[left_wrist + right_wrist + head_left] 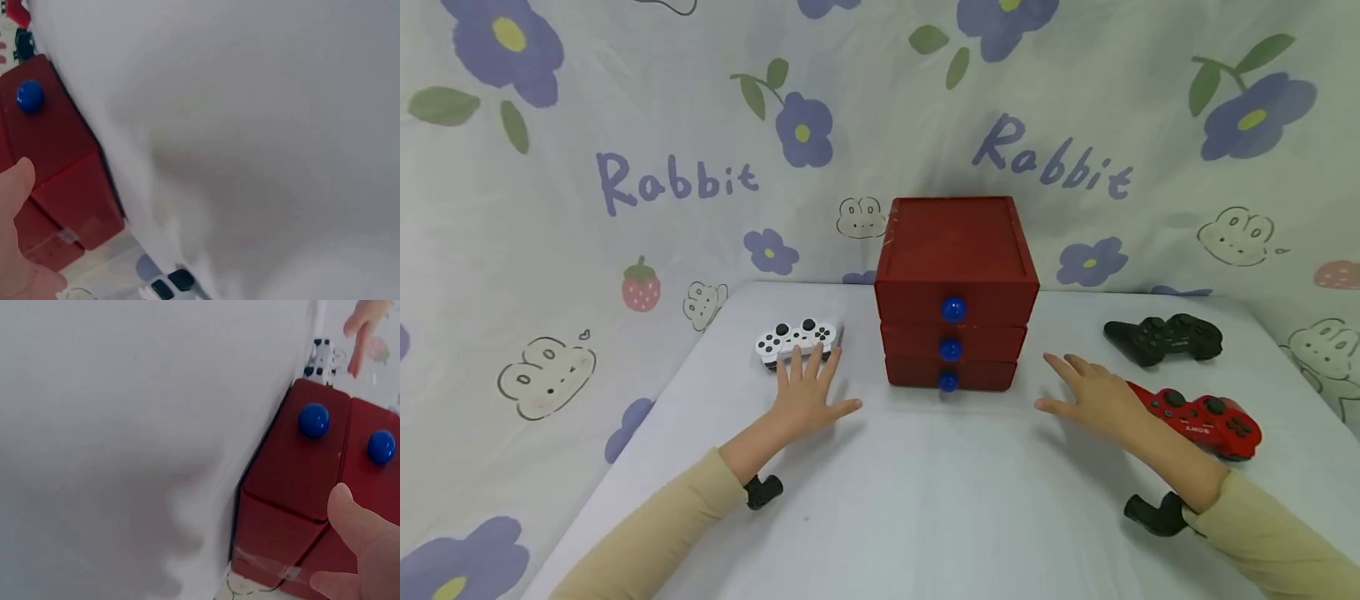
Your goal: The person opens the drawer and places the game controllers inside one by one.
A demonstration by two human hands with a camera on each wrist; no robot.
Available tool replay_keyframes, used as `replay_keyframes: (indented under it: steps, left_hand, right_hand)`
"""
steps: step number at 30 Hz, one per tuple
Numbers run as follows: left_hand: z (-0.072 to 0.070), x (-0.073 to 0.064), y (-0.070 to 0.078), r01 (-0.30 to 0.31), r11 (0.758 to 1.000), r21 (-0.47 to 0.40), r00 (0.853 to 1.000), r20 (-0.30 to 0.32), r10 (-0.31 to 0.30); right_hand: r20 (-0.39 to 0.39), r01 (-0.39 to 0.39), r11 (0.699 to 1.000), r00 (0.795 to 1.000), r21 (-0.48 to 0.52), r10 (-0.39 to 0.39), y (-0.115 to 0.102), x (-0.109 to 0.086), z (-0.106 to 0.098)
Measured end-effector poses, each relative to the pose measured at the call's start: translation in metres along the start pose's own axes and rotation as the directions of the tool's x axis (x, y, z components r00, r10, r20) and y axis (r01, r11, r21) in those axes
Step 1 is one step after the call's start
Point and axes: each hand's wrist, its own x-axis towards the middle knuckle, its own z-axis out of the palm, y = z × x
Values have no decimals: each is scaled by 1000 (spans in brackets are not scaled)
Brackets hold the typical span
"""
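A red drawer box [957, 242] stands upright in the upper middle of the head frame, with 3 stacked drawers and 3 blue knobs [954, 309] in a column. At centre left, just beyond the left hand [805, 398], lies a white controller [793, 334]; the fingertips overlap its near edge in this frame, but I cannot tell whether they touch it. That hand's fingers are straight and spread apart. The right hand [1093, 396], right of centre, also has its fingers extended, pointing toward the upper left, with the thumb apart. A red controller [1206, 419] lies at centre right, partly behind the right wrist, and a black controller [1165, 337] sits above it in the frame. In both wrist frames, a thumb overlaps the drawer box. Beige sleeves [655, 533] enter from the lower corners, with a black fitting [765, 492] at each wrist. Under everything is a white surface [940, 500]; behind hangs a pale cloth [685, 83] printed with purple flowers, rabbits and the word "Rabbit" 2 times.
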Motion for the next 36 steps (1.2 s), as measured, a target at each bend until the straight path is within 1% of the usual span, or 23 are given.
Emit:
replay_keyframes:
  steps: [4,9,15,16,18,22,26,31,36]
  left_hand:
    - [-7,3,2,-14,1000,-13,999,-38,14]
    - [-19,8,7,-24,1000,-13,999,-40,24]
    - [-39,15,13,-59,998,20,996,-72,61]
    - [-42,16,14,-65,997,35,995,-77,67]
    - [-48,17,16,-79,996,37,993,-91,82]
    - [-61,21,18,-113,993,22,983,-141,115]
    - [-76,26,22,-141,990,8,974,-181,140]
    - [-92,34,27,-154,988,15,966,-208,153]
    - [-103,40,33,-175,984,20,959,-223,175]
  right_hand:
    - [7,24,1000,1000,20,-24,-11,-2,0]
    - [39,42,998,998,38,-44,-23,-1,6]
    - [-11,116,993,993,4,-116,-35,3,9]
    - [-15,124,992,992,6,-124,-36,4,10]
    - [-15,131,991,991,16,-131,-39,5,11]
    - [-18,141,988,990,65,-140,-46,9,12]
    - [-52,176,979,984,102,-172,-53,15,14]
    - [-82,225,969,973,100,-218,-62,22,17]
    - [-92,254,961,965,107,-245,-69,27,21]
